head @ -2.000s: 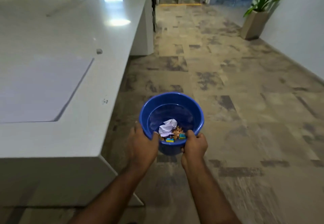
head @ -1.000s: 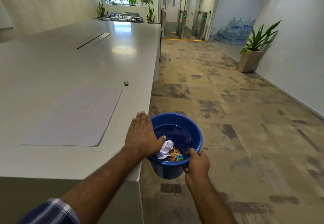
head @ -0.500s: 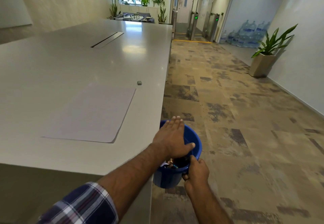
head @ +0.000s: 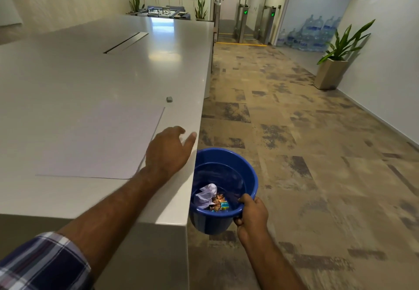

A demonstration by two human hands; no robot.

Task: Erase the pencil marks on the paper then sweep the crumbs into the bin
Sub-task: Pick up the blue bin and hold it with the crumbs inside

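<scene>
Office lobby or reception area. Long pale counter [head: 90, 67] under left hand [head: 166, 151]. Access turnstiles [head: 246, 25] with green indicators far ahead of hands. Stacked water-cooler bottles [head: 306, 34] beyond right hand [head: 251, 216]. Potted plant [head: 333, 62] by right wall. Patterned carpet tiles [head: 306, 142].

The left hand [head: 169, 151] has left the blue bin [head: 248, 176] and now lies on the surface [head: 90, 67] near its edge, beside the paper [head: 99, 142]. The bin has moved up against that edge, at lower centre of the frame.
</scene>
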